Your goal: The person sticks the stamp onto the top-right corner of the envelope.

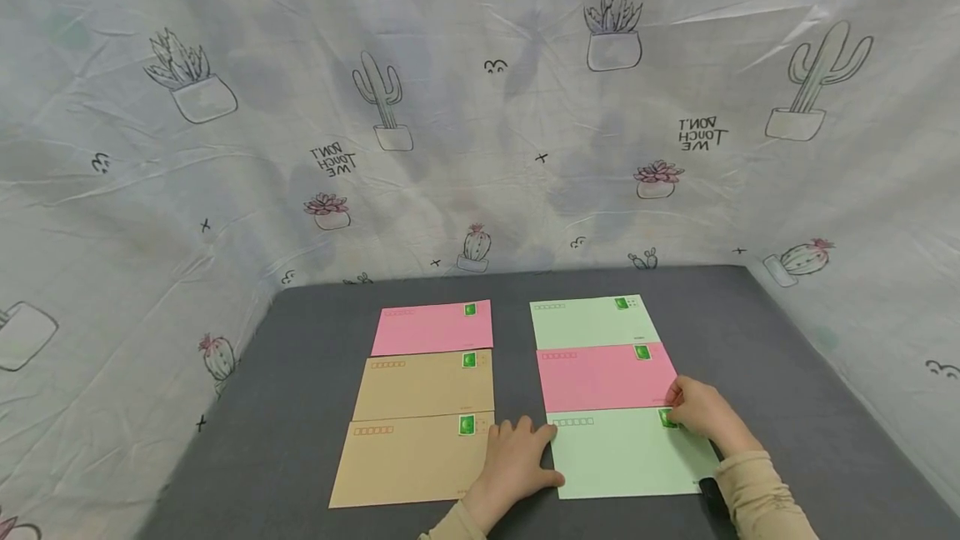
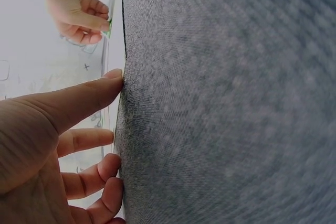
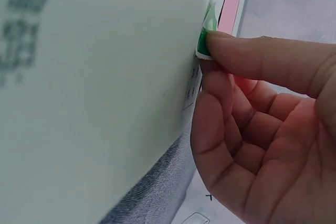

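A pale green envelope (image 1: 630, 461) lies nearest on the right side of the dark grey tabletop. My right hand (image 1: 705, 415) is at its upper right corner. Between thumb and index finger it pinches a green postage stamp (image 3: 207, 38), which stands bent up off the paper in the right wrist view. My left hand (image 1: 517, 461) rests at the envelope's left edge, fingers spread, thumb by the lower left corner. In the left wrist view, the left thumb (image 2: 100, 90) and fingertips touch down along the edge of the grey cloth surface.
Above the near envelope lie a pink envelope (image 1: 600, 382) and another pale green envelope (image 1: 588, 323). The left column has a pink envelope (image 1: 431, 333) and two tan envelopes, the nearer tan one (image 1: 408, 461) beside my left hand. All bear green stamps. A cactus-print curtain (image 1: 480, 107) surrounds the table.
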A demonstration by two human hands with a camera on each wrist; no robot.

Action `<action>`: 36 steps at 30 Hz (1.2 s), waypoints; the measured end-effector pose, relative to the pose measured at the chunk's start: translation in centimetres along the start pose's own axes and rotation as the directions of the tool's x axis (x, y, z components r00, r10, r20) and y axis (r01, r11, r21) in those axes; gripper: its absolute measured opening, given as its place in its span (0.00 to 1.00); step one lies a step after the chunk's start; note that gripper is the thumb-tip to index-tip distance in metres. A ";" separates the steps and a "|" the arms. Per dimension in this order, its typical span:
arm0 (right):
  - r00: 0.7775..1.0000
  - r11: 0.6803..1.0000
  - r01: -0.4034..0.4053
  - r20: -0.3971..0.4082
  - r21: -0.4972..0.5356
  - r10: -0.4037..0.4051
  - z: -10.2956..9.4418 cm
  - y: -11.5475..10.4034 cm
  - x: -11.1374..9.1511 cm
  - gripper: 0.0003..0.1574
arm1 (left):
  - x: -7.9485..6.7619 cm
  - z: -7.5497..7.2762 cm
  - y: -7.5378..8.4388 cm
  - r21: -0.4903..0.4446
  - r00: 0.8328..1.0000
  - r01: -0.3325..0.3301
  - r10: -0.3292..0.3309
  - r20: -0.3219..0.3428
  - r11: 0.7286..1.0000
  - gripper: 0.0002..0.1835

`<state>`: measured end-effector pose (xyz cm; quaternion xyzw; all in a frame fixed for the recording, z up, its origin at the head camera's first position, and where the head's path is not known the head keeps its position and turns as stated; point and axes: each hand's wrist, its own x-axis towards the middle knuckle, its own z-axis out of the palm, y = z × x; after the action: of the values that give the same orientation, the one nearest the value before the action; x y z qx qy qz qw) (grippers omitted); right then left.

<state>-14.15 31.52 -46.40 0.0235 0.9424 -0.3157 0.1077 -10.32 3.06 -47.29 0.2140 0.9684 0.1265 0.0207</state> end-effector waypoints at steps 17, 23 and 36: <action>1.000 0.992 0.009 -0.025 -0.128 -0.013 0.2 -0.8 -0.1 0.03 | 0.0 -0.1 -0.1 0.007 1.000 -0.012 0.012 -0.003 1.000 0.33; 1.000 0.986 0.015 -0.009 -0.167 -0.016 0.3 -1.1 -0.1 0.04 | 0.0 -0.3 -0.1 -0.003 1.000 -0.019 0.019 0.008 1.000 0.32; 0.999 0.983 0.047 -0.008 -0.178 -0.049 0.0 -1.7 -0.4 0.02 | 0.2 -1.7 -0.3 0.024 0.998 -0.055 0.054 0.014 0.998 0.26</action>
<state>-13.95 30.18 -45.36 -0.0069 0.9678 -0.2327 0.0957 -10.73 2.50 -45.70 0.2413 0.9635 0.1137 0.0209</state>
